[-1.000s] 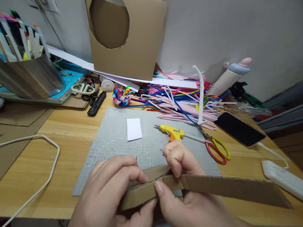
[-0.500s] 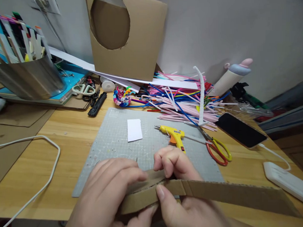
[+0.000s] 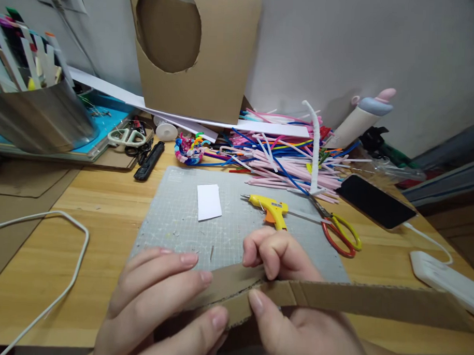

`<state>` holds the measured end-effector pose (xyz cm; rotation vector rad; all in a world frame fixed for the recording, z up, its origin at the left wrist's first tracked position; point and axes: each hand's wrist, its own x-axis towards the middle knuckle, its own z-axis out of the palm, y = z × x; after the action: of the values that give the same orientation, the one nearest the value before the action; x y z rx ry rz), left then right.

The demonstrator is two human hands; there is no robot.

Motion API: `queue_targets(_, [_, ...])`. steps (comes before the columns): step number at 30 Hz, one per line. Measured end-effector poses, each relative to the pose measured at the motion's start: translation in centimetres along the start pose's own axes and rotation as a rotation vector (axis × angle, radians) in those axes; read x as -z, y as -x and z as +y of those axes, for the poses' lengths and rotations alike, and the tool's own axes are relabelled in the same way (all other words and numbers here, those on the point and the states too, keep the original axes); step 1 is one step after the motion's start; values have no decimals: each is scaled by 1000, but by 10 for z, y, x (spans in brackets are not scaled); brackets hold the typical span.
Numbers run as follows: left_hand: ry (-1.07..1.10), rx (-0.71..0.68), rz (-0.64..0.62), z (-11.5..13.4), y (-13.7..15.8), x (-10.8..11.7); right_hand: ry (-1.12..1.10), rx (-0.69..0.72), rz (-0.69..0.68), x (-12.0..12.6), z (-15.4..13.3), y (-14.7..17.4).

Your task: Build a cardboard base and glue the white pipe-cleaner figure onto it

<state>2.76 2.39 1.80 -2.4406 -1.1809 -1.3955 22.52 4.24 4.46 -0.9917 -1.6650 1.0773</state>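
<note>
A long cardboard strip [image 3: 372,305] runs from between my hands out to the right, with its edge against a wider piece of cardboard [image 3: 233,281]. My right hand [image 3: 290,303] pinches the strip, thumb in front and curled fingers behind, where the two pieces meet. My left hand [image 3: 166,304] grips the left end, its thumb along the strip's face and its long fingers over the wider piece. That end is partly hidden by the left hand. Beyond the hands, a yellow glue gun [image 3: 269,207] and a small white card [image 3: 209,202] lie on the grey cutting mat [image 3: 173,216].
Red-and-yellow-handled scissors [image 3: 342,235] and a phone [image 3: 376,202] lie at the right, near a white power strip [image 3: 443,278]. Pipe cleaners [image 3: 276,163] are heaped behind. A cardboard panel with a round hole [image 3: 217,68] leans on the wall. A metal pen holder [image 3: 40,119] stands left.
My left hand has slid left along the cardboard, its fingers straighter and more of the wider piece showing. The right hand keeps its pinch on the strip. The view has shifted slightly.
</note>
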Motion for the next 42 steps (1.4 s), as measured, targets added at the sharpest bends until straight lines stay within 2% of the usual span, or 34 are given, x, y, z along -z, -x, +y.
queue_targets(9, [1, 57, -67, 7, -9, 3, -15, -13, 4, -3, -1, 1])
queue_targets(13, [77, 182, -100, 12, -15, 4, -26, 14, 15, -4, -1, 0])
queue_targets(17, [77, 264, -207, 15, -27, 5, -15, -9, -1, -4, -2, 0])
queue_targets(20, [67, 248, -227, 14, -33, 3, -11, -4, 2, -4, -2, -1])
queue_targets(26, [98, 131, -137, 10, -34, 0, -22, 8, 15, -6, -1, -2])
queue_targets(31, [106, 204, -183, 15, -33, 5, 0, 14, 24, -6, -4, -2])
queue_targets(38, [112, 155, -159, 13, -33, 5, 15, 25, 65, -6, -3, 0])
queue_targets(42, [131, 196, -185, 15, -34, 5, 4, -18, 109, -10, -7, -1])
